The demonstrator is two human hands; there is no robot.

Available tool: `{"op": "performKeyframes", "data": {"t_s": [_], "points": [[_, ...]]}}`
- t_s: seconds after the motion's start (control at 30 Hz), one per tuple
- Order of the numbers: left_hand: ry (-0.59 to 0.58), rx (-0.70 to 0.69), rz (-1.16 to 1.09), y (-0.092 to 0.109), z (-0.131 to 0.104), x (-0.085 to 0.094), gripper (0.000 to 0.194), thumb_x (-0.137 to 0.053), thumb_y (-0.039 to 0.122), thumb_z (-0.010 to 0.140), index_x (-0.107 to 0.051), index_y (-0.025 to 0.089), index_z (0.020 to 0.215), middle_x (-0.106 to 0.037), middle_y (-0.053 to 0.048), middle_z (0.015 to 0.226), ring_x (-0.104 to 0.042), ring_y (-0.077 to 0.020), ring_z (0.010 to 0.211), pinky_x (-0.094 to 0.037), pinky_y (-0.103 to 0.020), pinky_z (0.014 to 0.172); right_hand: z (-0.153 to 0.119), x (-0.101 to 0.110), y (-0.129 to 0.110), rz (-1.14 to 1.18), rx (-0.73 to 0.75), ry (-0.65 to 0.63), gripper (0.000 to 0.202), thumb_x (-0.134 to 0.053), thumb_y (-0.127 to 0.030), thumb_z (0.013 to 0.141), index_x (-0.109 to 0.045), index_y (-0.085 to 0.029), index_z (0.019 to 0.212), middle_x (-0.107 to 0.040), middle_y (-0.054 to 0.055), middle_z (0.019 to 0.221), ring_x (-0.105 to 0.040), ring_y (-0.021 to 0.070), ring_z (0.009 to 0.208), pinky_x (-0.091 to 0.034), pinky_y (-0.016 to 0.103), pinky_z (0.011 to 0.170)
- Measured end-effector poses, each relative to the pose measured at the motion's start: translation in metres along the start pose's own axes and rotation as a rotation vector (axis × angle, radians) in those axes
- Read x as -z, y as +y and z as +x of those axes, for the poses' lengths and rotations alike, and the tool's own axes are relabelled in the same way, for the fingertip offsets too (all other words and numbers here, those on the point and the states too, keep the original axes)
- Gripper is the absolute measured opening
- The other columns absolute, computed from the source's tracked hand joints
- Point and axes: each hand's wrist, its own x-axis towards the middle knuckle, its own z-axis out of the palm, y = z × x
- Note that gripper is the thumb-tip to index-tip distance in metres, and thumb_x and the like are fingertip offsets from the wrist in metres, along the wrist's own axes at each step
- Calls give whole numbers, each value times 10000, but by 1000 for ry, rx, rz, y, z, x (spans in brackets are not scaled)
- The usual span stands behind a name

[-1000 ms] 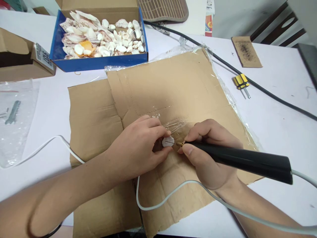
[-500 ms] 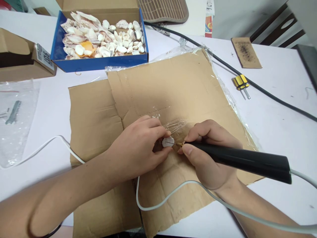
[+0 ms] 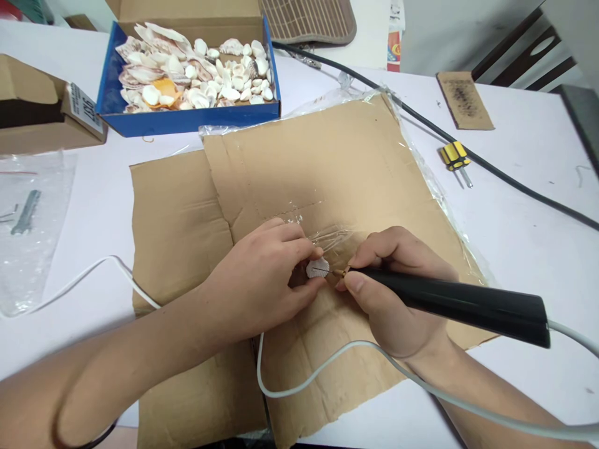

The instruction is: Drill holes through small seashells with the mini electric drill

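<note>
Between the thumb and fingers of my left hand (image 3: 269, 277) is a small white ribbed seashell (image 3: 318, 268), held low over brown cardboard (image 3: 299, 168). My right hand (image 3: 402, 293) grips a black handheld rotary engraver (image 3: 458, 299) like a pen, close to its brass-coloured tip. The thin bit points left and meets the shell's face, where a few dark marks show; whether it presses in I cannot tell. From the tool's rear end runs a pale cable (image 3: 322, 377), looping across the cardboard below my hands.
A blue-sided box (image 3: 187, 121) full of seashells stands at the back left, beside a brown carton (image 3: 42, 125). To the right lie a yellow-and-black screwdriver (image 3: 453, 156), a small cardboard piece (image 3: 465, 100) and a thick black cable (image 3: 515, 181). A plastic bag (image 3: 32, 237) with a metal wrench lies left.
Almost nothing differs. Both hands, the shell and the black tool keep the same places, apart from a very slight shift of the whole view.
</note>
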Motion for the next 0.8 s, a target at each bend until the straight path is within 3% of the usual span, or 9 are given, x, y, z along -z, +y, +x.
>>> {"op": "performKeyframes", "data": {"t_s": [0.8], "points": [[-20,11,1,1,1,1,121,-746,201,966,-739,178,848,-693,-21,803,-625,-212,802,-512,-349,744,-1,0,-1,2,-20,-2,126,-716,-186,778,-622,-266,758,-665,-32,622,-563,157,511,-423,321,476]]}}
